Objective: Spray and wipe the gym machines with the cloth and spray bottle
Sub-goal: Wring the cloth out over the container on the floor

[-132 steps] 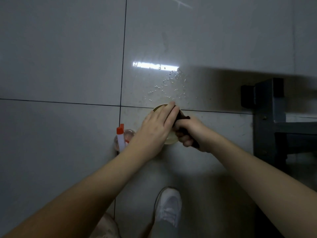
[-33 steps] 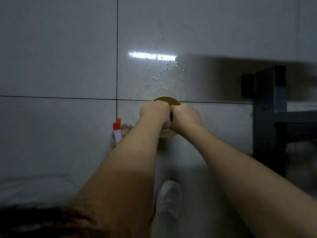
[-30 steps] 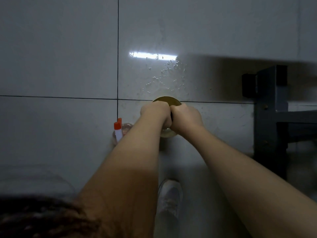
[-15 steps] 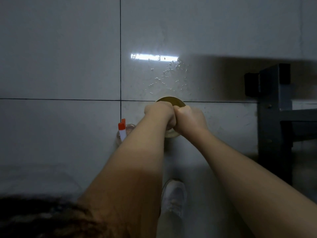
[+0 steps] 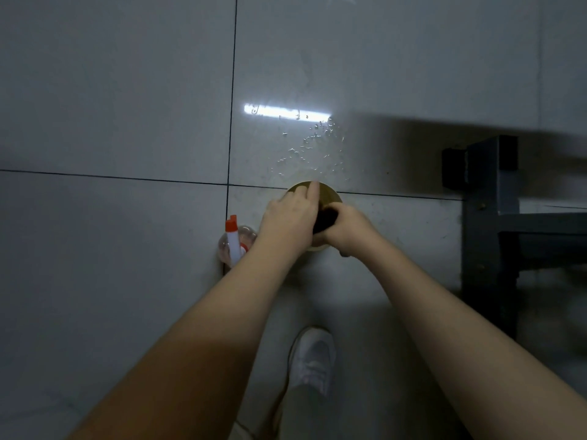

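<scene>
A round yellowish bowl (image 5: 330, 191) stands on the grey tiled floor, mostly covered by my hands. My right hand (image 5: 347, 231) grips a dark cloth (image 5: 325, 219) over the bowl. My left hand (image 5: 290, 217) lies beside it with fingers stretched forward across the bowl's rim, touching the cloth's side. A clear spray bottle (image 5: 235, 242) with a white and orange nozzle stands on the floor just left of my left wrist; neither hand touches it.
A dark metal machine frame (image 5: 489, 217) stands at the right. Water droplets (image 5: 313, 147) speckle the tile beyond the bowl. My white shoe (image 5: 313, 360) is on the floor between my forearms.
Both hands were clenched together on the cloth over the bowl; now my left hand has loosened and its fingers lie straight, while the right still grips the cloth.
</scene>
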Demonstrator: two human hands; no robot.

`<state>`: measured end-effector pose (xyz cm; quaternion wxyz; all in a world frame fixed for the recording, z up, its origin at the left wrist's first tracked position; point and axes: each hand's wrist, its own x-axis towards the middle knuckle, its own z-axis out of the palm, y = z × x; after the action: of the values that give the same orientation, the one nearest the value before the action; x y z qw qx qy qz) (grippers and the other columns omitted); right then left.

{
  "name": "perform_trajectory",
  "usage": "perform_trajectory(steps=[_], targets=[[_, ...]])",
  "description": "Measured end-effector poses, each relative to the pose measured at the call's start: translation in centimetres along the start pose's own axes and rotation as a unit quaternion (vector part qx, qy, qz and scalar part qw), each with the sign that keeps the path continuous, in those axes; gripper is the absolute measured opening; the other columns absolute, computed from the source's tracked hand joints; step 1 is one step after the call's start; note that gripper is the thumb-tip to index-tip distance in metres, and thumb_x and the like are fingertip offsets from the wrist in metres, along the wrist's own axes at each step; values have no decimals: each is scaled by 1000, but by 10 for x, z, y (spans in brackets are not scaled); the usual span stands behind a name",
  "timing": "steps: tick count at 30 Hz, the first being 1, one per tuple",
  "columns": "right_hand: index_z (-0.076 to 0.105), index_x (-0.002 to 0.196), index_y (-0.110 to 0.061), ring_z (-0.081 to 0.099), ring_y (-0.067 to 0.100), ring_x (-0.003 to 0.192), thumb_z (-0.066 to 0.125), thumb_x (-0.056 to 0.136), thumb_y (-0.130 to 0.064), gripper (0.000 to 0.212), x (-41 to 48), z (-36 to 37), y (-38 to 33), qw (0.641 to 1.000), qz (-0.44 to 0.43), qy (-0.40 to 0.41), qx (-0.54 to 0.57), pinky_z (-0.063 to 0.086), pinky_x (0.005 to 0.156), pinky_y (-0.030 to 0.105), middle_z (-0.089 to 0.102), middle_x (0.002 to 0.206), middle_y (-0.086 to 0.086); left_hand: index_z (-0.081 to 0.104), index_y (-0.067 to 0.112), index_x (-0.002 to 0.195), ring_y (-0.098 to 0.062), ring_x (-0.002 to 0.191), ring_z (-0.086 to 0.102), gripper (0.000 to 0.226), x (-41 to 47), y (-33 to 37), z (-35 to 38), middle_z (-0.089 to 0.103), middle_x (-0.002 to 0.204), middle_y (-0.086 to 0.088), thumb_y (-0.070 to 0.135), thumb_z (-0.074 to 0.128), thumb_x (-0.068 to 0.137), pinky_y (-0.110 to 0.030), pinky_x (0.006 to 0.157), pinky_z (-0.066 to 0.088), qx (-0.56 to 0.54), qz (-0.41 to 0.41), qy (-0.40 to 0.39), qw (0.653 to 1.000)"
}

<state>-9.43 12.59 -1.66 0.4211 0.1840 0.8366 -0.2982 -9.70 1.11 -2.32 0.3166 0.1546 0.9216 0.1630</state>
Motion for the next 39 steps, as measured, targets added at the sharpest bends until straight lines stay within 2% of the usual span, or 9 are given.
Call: perform_trajectory(steps=[2,5,8,10,13,18,22,30,39], targets=[[51,121,-15,48,19,62,74,74,-12,52,-8,-1,6,997,25,1,77,39,46,26,56,93,6,11,11,151,-28,129,42,82,-11,-5,-8,39,144,-10,20,62,87,-40,105,35,-26,-15,19,999],[48,118,-12,49,19,63,70,78,-9,46,-19,-3,13,982,46,-1,181,43,49,27,51,84,6,40,9,141,-31,122,48,54,-37,-20,-21,51,134,-12,13,49,88,-42,100,37,-79,-7,134,988],[45,114,-15,48,18,62,68,81,-10,41,-27,1,17,972,62,2,229,43,51,27,50,83,7,62,2,116,-33,104,58,39,-73,-40,-29,63,114,-16,-1,44,81,-39,84,46,-208,-80,296,929],[45,112,-15,48,18,62,67,82,-11,37,-31,6,19,963,72,21,258,43,52,28,51,85,7,62,1,112,-29,98,59,37,-94,-58,-26,64,110,-15,-11,45,81,-32,79,44,-263,-165,324,894],[48,109,-13,52,19,66,67,83,-15,33,-31,17,21,952,82,65,287,48,56,30,54,90,8,53,9,130,-22,108,54,52,-110,-84,-4,55,130,-9,-11,50,82,-33,83,43,-263,-223,205,916],[53,106,-9,56,26,74,77,74,-29,45,-20,31,29,946,93,111,289,42,53,30,62,95,15,17,23,152,-28,139,33,92,-109,-101,32,25,156,-3,8,70,79,-50,105,38,-270,-186,19,945],[56,112,-3,63,32,79,82,67,-37,62,-13,38,32,950,80,104,283,43,47,24,64,100,19,12,27,152,-27,136,38,104,-86,-97,49,31,153,-1,35,80,74,-54,104,40,-255,-157,74,951],[44,122,-12,62,33,98,77,75,-35,62,-18,44,30,946,55,111,301,46,58,28,58,113,14,36,20,141,-26,109,57,74,-76,-87,55,55,126,-4,29,74,79,-40,86,48,-263,-138,167,940],[54,117,-8,62,25,79,62,88,-31,38,-57,35,21,923,106,74,363,45,53,28,64,103,15,41,20,135,-25,93,58,68,-113,-75,39,52,120,0,27,73,76,-36,75,50,-258,-65,144,953]])
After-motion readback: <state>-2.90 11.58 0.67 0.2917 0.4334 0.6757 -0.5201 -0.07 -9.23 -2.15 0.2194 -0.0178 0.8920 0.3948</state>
